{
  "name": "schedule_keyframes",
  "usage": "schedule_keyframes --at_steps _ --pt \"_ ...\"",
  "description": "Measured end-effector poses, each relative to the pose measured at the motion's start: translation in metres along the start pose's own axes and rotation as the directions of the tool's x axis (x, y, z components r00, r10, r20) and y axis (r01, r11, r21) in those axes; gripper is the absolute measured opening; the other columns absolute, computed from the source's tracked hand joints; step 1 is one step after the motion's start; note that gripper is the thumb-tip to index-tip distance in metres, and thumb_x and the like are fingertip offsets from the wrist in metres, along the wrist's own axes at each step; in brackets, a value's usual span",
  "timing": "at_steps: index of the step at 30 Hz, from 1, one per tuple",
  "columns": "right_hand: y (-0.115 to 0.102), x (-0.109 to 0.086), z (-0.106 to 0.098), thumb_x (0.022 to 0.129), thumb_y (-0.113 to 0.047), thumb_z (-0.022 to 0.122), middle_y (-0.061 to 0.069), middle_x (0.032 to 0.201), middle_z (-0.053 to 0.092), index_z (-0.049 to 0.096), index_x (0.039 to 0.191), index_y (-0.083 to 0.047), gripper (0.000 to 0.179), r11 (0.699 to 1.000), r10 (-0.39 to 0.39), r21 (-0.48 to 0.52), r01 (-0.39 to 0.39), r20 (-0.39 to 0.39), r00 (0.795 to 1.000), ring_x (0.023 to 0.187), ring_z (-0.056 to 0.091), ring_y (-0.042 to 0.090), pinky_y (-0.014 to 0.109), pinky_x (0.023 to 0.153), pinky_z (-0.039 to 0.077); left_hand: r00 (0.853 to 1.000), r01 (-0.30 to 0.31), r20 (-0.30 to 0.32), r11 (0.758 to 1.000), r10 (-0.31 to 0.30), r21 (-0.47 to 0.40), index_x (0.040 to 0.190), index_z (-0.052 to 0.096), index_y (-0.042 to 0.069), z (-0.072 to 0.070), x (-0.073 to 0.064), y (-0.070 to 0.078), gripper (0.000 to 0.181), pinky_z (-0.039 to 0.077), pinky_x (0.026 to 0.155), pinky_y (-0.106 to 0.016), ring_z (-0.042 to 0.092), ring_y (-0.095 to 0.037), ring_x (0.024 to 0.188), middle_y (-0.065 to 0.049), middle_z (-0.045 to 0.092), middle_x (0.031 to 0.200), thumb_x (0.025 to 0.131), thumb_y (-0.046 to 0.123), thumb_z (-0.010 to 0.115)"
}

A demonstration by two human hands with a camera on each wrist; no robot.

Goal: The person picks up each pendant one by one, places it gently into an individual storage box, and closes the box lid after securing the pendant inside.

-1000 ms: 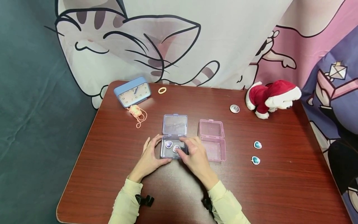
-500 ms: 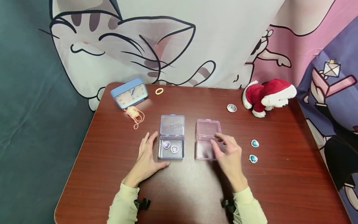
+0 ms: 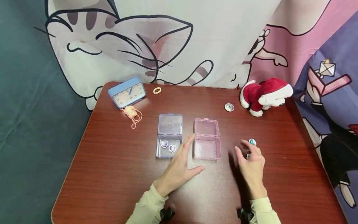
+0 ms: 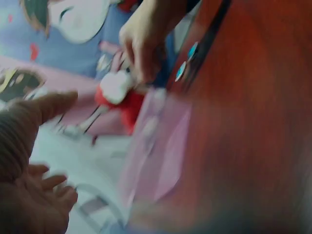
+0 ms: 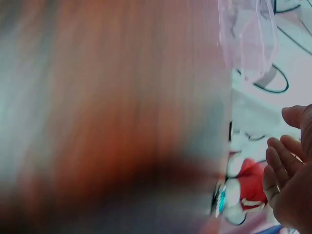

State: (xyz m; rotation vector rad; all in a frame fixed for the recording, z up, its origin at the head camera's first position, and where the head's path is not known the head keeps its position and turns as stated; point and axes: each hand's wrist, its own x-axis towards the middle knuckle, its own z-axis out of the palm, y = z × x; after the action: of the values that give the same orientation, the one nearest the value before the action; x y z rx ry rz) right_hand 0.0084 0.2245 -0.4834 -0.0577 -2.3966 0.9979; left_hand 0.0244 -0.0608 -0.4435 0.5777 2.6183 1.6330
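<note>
In the head view my left hand (image 3: pixel 179 171) is over the table with thumb spread wide, its fingers overlapping the right edge of the open lilac box (image 3: pixel 170 123). Two purple gems with pale rims, a left gem (image 3: pixel 164 144) and a right gem (image 3: pixel 172 148), lie in that box. The open pink box (image 3: pixel 207 148) beside it holds nothing. My right hand (image 3: pixel 253 166) hovers at two teal heart-shaped gems, thumb and fingers apart. The farther teal gem (image 3: pixel 252 142) shows past the fingers; the nearer one (image 3: pixel 248 156) is partly hidden. Neither hand grips anything.
A blue clock (image 3: pixel 127 92), a bundle of peach yarn (image 3: pixel 130 112) and a cream ring (image 3: pixel 157 90) are at the back left. A round silver disc (image 3: pixel 229 107) and a plush dog in red (image 3: pixel 264 95) stand at the back right of the brown table (image 3: pixel 112 174).
My right hand has left the lilac box, passed over the pink box and reached the teal gems. My left hand has moved off the lilac box's left side, rightward toward the pink box.
</note>
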Motion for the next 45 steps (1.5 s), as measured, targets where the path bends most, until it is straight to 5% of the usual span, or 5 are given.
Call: schedule_keyframes --at_steps 6,15,21,27,45 --pt "0.018 -0.007 -0.013 0.081 0.001 0.086 0.024 0.098 0.074 0.076 0.117 0.001 0.037 0.997 0.069 -0.038 -0.071 -0.050 0.996 0.090 0.060 0.037 0.034 0.076 0.041 0.996 0.069 -0.050 0.998 -0.069 0.009 0.167 0.017 0.006 0.038 0.004 -0.004 0.118 0.023 0.130 -0.045 0.021 -0.024 0.160 -0.011 0.020 0.174 0.079 0.020 0.094" --pt "0.038 -0.022 -0.025 0.078 -0.010 0.091 0.022 0.112 0.074 0.073 0.123 0.000 0.050 0.975 0.200 -0.101 -0.200 -0.009 0.980 0.104 0.060 0.040 0.040 0.083 0.039 0.981 0.168 -0.104 0.986 -0.166 0.007 0.167 0.011 0.000 0.061 0.007 -0.027 0.124 0.026 0.128 -0.048 0.026 -0.033 0.158 -0.023 0.020 0.172 0.077 0.014 0.095" --pt "0.047 -0.031 -0.026 0.074 -0.014 0.095 0.025 0.122 0.069 0.067 0.130 0.002 0.064 0.967 0.226 -0.137 -0.215 0.074 0.971 0.109 0.054 0.048 0.052 0.090 0.039 0.969 0.213 -0.134 0.977 -0.209 0.018 0.166 0.015 -0.001 0.067 0.010 -0.042 0.123 0.030 0.127 -0.048 0.032 -0.035 0.155 -0.022 0.027 0.170 0.074 0.015 0.096" --pt "0.052 -0.035 -0.025 0.073 -0.014 0.095 0.029 0.128 0.064 0.065 0.133 0.002 0.069 0.974 0.200 -0.123 -0.191 0.069 0.977 0.113 0.050 0.054 0.064 0.095 0.036 0.964 0.207 -0.175 0.978 -0.200 0.019 0.165 0.017 0.002 0.068 0.014 -0.050 0.124 0.034 0.125 -0.048 0.039 -0.035 0.151 -0.023 0.038 0.163 0.072 0.016 0.098" --pt "0.063 -0.034 -0.023 0.078 0.000 0.090 0.025 0.108 0.073 0.075 0.114 0.003 0.039 0.985 0.142 -0.091 -0.146 -0.048 0.989 0.101 0.056 0.047 0.052 0.081 0.039 0.966 0.198 -0.184 0.976 -0.179 0.090 0.164 0.021 0.003 0.078 0.016 -0.050 0.117 0.045 0.115 -0.052 0.049 -0.035 0.141 -0.019 0.047 0.158 0.076 0.025 0.096"
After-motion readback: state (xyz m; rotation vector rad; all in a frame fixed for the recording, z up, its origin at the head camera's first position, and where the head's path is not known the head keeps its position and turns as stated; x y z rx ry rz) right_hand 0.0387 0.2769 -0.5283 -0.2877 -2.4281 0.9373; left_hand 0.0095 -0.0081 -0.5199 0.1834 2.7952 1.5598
